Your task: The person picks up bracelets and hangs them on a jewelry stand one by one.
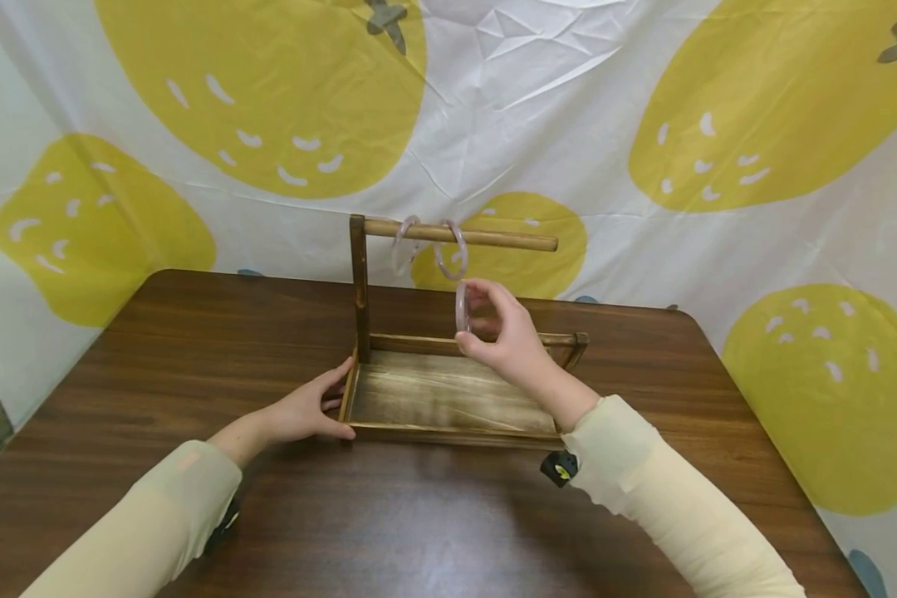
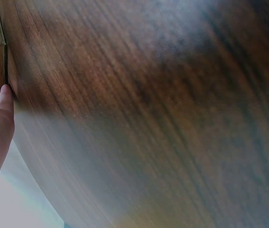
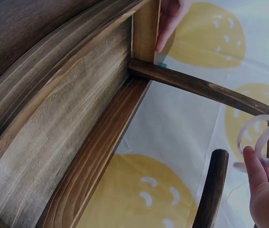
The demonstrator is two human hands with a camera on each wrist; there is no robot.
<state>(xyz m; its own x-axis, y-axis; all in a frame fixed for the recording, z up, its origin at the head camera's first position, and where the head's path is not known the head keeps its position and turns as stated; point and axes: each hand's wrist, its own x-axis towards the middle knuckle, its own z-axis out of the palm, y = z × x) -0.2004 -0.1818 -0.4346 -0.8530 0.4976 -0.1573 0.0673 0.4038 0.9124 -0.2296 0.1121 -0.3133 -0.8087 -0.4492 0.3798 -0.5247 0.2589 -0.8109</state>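
Observation:
A wooden stand [image 1: 459,431] has a shallow tray base, an upright post at its left and a horizontal bar [image 1: 508,240] on top. Two pale, translucent bangles [image 1: 453,251] hang on the bar, one left of the other. My right hand [image 1: 510,334] pinches a third bangle [image 1: 461,308] between thumb and fingers, below and in front of the bar. In the right wrist view, the held bangle [image 3: 266,142] overlaps a hanging one. My left hand [image 1: 310,407] holds the tray's left end, thumb at the front corner and fingers along the side.
The stand sits on a dark brown wooden table [image 1: 419,515]. A white cloth [image 1: 523,108] printed with large yellow fruit hangs behind and beside the table. The bar's right end is free, above the tray's back rail. Dark wrist devices [image 1: 559,469] show at the sleeves.

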